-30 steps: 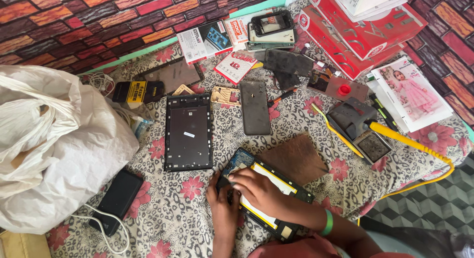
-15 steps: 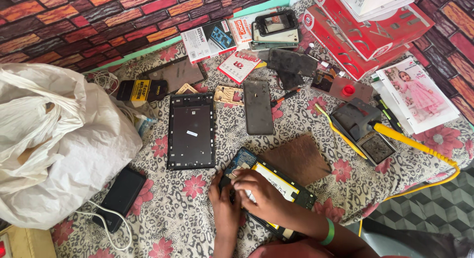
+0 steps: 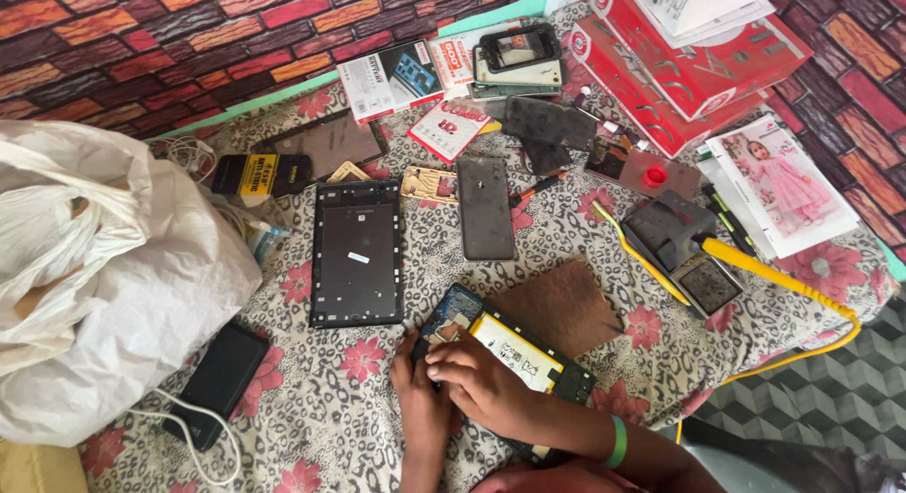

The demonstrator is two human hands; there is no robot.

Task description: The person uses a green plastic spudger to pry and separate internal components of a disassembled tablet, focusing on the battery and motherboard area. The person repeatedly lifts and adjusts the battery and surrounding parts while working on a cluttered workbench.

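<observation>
Both hands had crept a little up the opened tablet [image 3: 514, 361] since the earlier frames, toward its upper left corner, while everything else on the bed kept its place. That tablet lay face down, back cover off, at the near edge of the leopard-and-flower bedspread [image 3: 311, 417], showing a white battery framed in yellow and a blue circuit board at its top end. On it the right hand [image 3: 486, 384], a green band at the wrist, lay palm down with fingers curled and their tips pressed to the board near the battery's corner. Beside it, the left hand [image 3: 420, 399] pressed against the tablet's left edge, fingers bent; whether they pinched anything could not be told. Just beyond the tablet lay a brown leather-like flap [image 3: 562, 304], touching its far side. Farther up sat a black tablet frame [image 3: 357, 252] and a dark phone back [image 3: 485, 207], apart from each other. At left a white plastic bag [image 3: 104, 285] bulged, with a black phone [image 3: 219, 380] and a white cable near its lower edge. Red boxes [image 3: 684, 64] were stacked at upper right, and a yellow cable [image 3: 793, 285] trailed off the bed's right side
</observation>
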